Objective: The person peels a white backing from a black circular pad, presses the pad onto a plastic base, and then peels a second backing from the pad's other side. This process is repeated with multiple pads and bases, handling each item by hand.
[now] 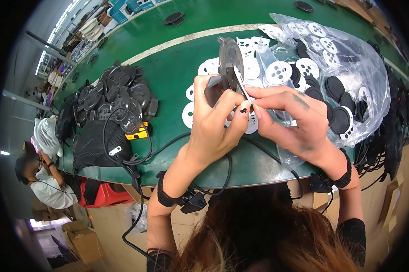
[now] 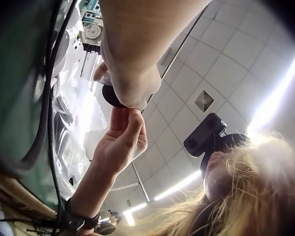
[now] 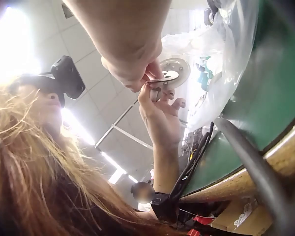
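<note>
In the head view the left hand (image 1: 218, 122) holds a dark round plastic part (image 1: 230, 56), tilted up on edge, its thumb and fingers round the lower side. The right hand (image 1: 295, 115) pinches a thin white disc (image 1: 243, 85) against that part, fingertips of both hands meeting at its lower edge. In the right wrist view the white disc (image 3: 168, 76) lies against the round part (image 3: 179, 66), between the right hand (image 3: 132, 64) and the left hand (image 3: 160, 118). The left wrist view shows the right hand (image 2: 119, 145) beside the left hand (image 2: 132, 78).
On the green table (image 1: 168, 90) a pile of dark round parts (image 1: 123, 90) lies left, beside a black mesh pouch (image 1: 98, 143). White discs (image 1: 279, 72) and black discs lie right, some in a clear plastic bag (image 1: 367, 68). Black cables (image 1: 172, 139) cross the front. Another person (image 1: 50, 186) sits far left.
</note>
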Demonstrator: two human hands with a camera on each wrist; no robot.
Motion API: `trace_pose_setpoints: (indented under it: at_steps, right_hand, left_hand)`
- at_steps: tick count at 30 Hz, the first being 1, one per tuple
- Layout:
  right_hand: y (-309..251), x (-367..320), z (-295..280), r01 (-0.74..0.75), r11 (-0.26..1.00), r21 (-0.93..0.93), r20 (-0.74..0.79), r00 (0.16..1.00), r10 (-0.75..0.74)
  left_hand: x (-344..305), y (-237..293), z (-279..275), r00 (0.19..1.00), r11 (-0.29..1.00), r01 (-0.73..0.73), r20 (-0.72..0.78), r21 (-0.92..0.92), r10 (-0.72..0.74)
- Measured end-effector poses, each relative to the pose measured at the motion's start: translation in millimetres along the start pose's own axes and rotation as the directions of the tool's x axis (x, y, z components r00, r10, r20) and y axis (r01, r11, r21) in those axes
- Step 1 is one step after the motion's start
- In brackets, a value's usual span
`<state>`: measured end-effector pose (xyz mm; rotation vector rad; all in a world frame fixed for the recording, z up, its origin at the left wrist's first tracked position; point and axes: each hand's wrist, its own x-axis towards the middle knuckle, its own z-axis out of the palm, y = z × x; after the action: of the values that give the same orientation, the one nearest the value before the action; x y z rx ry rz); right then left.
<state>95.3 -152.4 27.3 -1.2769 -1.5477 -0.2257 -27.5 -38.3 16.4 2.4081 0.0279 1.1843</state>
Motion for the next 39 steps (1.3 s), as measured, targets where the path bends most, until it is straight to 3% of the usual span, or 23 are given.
trace_pose_setpoints:
  at_steps: [6, 9, 11, 18, 20, 26, 39]
  right_hand:
    - [1.3, 1.3, 2.2, -0.089, 0.992, 0.090, -0.014, 0.996, 0.090]
    - [0.1, 2.9, 2.1, -0.106, 0.988, 0.110, -0.020, 0.994, 0.109]
    - [-0.7, 3.0, 2.1, -0.117, 0.988, 0.103, -0.006, 0.993, 0.118]
    - [1.4, 4.4, 0.2, -0.128, 0.980, 0.152, 0.046, 0.991, 0.122]
    - [1.3, 4.4, 1.4, -0.204, 0.940, 0.273, 0.049, 0.979, 0.198]
    - [-1.8, 7.2, 0.0, -0.277, 0.901, 0.335, 0.099, 0.961, 0.258]
    - [-3.4, 4.2, -1.8, -0.268, 0.927, 0.262, 0.090, 0.963, 0.253]
  left_hand:
    - [0.5, -1.5, -0.4, 0.999, 0.999, -0.034, 0.015, 0.023, 0.033]
    - [0.2, 0.4, -0.2, 1.000, 0.999, 0.010, -0.019, 0.032, -0.010]
    - [-0.1, 1.1, -0.5, 0.996, 0.995, 0.089, -0.017, -0.055, -0.090]
    - [0.4, -0.1, -2.3, 0.996, 0.994, 0.089, -0.024, -0.061, -0.091]
    - [0.9, -2.4, -3.5, 1.000, 0.999, 0.027, -0.015, -0.031, -0.027]
    - [0.7, 1.2, -3.7, 0.998, 0.997, 0.063, -0.029, -0.049, -0.064]
    - [-2.1, -1.4, -0.9, 0.999, 0.996, -0.017, -0.030, 0.085, 0.020]
